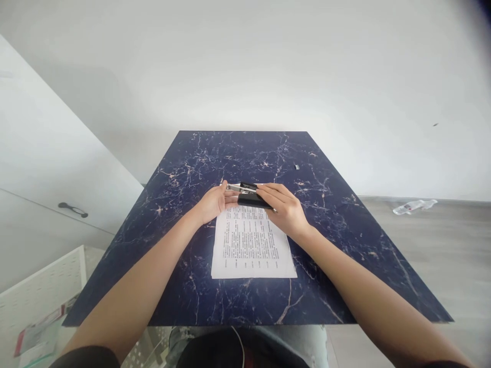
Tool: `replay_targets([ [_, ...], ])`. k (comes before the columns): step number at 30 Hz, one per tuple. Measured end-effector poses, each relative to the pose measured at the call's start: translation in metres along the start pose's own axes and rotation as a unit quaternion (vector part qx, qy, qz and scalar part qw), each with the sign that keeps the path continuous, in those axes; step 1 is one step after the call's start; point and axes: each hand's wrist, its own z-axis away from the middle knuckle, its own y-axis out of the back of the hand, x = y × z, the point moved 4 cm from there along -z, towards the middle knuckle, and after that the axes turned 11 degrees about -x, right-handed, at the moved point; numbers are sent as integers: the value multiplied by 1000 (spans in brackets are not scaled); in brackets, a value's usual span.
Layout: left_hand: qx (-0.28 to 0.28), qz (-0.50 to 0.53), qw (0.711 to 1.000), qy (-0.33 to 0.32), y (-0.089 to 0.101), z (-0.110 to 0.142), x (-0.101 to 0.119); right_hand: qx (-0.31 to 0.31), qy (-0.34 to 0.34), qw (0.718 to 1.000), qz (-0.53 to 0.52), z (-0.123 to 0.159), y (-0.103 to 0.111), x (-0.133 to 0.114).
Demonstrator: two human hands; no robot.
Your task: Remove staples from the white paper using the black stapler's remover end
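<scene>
A black and silver stapler (253, 200) is held just above the far part of a printed sheet of paper (251, 245). Its upper arm and base look spread apart, with metal parts showing between them. My right hand (286, 209) is wrapped round its right end. At the left end my left hand (217, 202) is closed on the metal tip, thumb on top and fingers below. The paper lies flat with its lines of print running lengthwise. To the right, beyond my right hand, a small shiny metallic piece (296, 166) rests on the table.
The dark blue marble-patterned table (192, 301) stands against a white wall. A white cabinet with a black handle (72, 209) is at left. Lower left, a white perforated rack (42, 273) has packets on it. A clear plastic wrapper (414, 206) lies on the floor at right.
</scene>
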Motion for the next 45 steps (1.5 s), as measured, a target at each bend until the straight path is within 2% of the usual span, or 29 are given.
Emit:
replay_targets([
  [4,9,0,1000,-16,5,1,-2,-34,22,998,45,1,-5,-2],
  [10,6,-16,1000,-4,7,2,-3,-52,46,994,83,4,-7,-3],
  [15,-16,-46,999,-2,1,4,1,-54,37,994,87,4,-6,-1],
  [23,-22,-68,997,-12,3,2,-1,-29,73,988,132,3,-5,-5],
  [28,-17,-93,995,-25,6,-1,-4,3,94,987,129,1,-6,-6],
  [35,24,-136,989,-43,8,0,-6,-14,76,993,93,1,-7,-5],
  [45,38,-194,979,-55,4,2,-2,-20,69,995,70,1,-8,-7],
])
